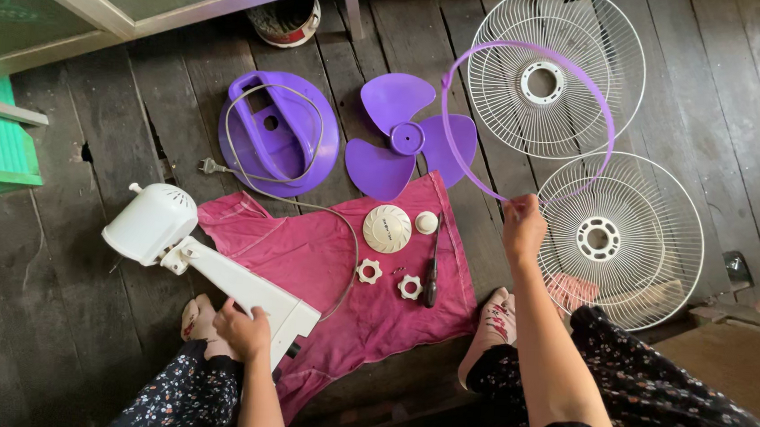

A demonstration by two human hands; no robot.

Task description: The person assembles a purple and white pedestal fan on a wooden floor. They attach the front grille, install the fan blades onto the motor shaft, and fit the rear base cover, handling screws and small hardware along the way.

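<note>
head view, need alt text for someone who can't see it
Seen from above, a seated person's right hand lifts a purple ring over two white fan grilles, while the left hand grips a white fan stand with its motor. A purple blade, purple base, screwdriver and small white parts lie around a pink cloth on dark floorboards.
</note>
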